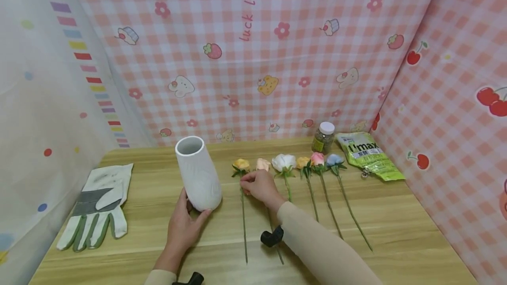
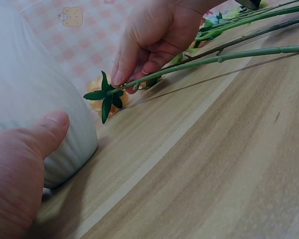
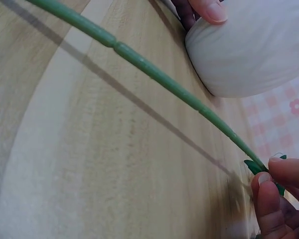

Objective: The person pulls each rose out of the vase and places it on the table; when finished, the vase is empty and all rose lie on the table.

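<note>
A tall white vase (image 1: pixel 200 177) stands upright on the table with its mouth open at the top. My left hand (image 1: pixel 185 227) grips it low down, the thumb on the near side; the other fingers are mostly hidden behind it. Just right of the vase, my right hand (image 1: pixel 260 185) pinches the stem of a yellow artificial rose (image 1: pixel 241 164) close under its bloom. In the left wrist view the rose's green stem (image 2: pixel 214 59) is slightly off the tabletop. A peach rose (image 1: pixel 263 164) lies beside it, partly covered by the right hand.
Right of my hand lie a white rose (image 1: pixel 284 162), an orange one (image 1: pixel 303 162), a pink one (image 1: pixel 317 158) and a blue one (image 1: pixel 335 159). Behind them are a lidded jar (image 1: pixel 323 137) and a green pouch (image 1: pixel 370 155). A work glove (image 1: pixel 97 206) lies far left.
</note>
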Tool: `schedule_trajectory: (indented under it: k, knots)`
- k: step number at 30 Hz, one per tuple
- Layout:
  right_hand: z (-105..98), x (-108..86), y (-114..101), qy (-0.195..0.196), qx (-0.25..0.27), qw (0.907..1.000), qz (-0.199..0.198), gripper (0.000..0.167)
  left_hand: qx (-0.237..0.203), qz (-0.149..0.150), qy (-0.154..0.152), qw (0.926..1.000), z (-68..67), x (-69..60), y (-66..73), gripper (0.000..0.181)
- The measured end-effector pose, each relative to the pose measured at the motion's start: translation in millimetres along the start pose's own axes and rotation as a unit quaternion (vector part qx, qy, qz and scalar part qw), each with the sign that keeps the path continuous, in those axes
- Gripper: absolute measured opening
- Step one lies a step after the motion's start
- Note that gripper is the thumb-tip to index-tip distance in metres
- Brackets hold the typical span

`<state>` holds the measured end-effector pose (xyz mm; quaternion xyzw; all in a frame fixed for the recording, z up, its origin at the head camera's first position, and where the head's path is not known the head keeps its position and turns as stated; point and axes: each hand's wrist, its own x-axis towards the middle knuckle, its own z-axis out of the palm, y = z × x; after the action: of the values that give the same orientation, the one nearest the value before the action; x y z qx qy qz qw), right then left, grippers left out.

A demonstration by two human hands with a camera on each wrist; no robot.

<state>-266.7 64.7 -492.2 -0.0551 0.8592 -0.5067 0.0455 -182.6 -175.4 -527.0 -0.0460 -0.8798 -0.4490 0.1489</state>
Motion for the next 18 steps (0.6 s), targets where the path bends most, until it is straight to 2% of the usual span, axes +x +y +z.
schedule_trajectory:
  k: [5,10,14,18]
  knots:
    - [-6.5,-2.8,-3.0,-0.001,-0.004,1.0000,-0.003,0.013,0.000,-0.001,0.000,1.0000,0.8,1.9,0.2,0.093]
    - [-21.9,-13.0,-11.7,0.003,0.000,0.9997,-0.024,0.014,-0.005,-0.005,0.000,1.0000,-2.0,2.1,-0.2,0.094]
    - [-51.9,-29.7,-22.4,0.005,0.034,0.9985,-0.042,0.015,-0.020,-0.012,-0.008,0.9997,-7.1,3.5,1.0,0.096]
    - [-99.3,-53.4,-28.3,0.000,0.049,0.9963,-0.071,0.020,-0.026,-0.010,-0.025,0.9993,-21.3,5.6,7.4,0.099]
